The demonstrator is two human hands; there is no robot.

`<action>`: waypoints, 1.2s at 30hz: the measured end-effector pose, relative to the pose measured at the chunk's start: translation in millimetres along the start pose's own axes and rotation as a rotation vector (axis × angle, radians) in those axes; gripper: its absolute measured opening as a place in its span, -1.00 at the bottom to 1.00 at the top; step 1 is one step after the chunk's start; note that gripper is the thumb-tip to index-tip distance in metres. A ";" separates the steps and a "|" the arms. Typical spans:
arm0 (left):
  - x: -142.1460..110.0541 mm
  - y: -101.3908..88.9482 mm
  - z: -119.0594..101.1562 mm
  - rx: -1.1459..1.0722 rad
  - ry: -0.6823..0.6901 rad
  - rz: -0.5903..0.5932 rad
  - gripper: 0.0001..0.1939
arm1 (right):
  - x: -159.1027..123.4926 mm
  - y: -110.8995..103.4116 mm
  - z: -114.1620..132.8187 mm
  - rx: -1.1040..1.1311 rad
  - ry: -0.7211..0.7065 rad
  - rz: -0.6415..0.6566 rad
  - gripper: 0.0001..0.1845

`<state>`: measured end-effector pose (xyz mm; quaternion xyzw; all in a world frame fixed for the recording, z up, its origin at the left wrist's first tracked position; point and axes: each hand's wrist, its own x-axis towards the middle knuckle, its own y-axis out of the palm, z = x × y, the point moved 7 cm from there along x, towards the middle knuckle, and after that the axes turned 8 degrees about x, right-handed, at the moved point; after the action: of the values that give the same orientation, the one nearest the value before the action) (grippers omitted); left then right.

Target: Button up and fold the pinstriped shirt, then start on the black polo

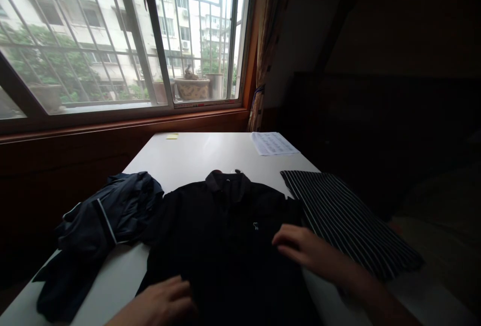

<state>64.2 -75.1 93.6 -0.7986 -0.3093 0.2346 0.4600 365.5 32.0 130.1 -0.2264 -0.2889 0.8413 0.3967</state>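
Observation:
A black short-sleeved polo shirt (221, 246) lies spread out face up, its collar toward the window and a small light emblem on the chest. My left hand (165, 298) is over its lower left part, fingers loosely bent, with nothing seen in them. Above the right side of the shirt, just below the sleeve, my right hand (298, 246) hovers or rests. Its fingers are slightly curled with a gap to the thumb, and no cloth shows between them. Whether either hand touches the fabric is hard to tell in the dim light.
Crumpled dark clothing (124, 210) with white piping lies at the left of the white table (203, 153). A folded black-and-white striped cloth (345, 215) lies at the right edge. Printed papers (274, 143) and a yellow note (172, 136) are at the far end, below a barred window (188, 35).

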 end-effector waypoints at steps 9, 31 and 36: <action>50.5 -94.4 132.4 0.510 -0.427 -0.406 -0.61 | 45.1 -84.7 -70.1 -0.111 0.225 -0.285 -0.70; 7.3 -153.6 191.4 0.615 -0.536 -0.250 -0.49 | 55.1 -141.9 -111.5 -0.332 0.262 -0.317 -0.75; 11.4 -147.5 184.3 0.765 -0.472 -0.176 -0.58 | 63.3 -121.4 -105.7 -0.521 0.283 -0.258 -0.67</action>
<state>-90.3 98.6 136.3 -0.4665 -0.3634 0.4677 0.6570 458.2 177.9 124.1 -0.3964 -0.4630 0.6420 0.4652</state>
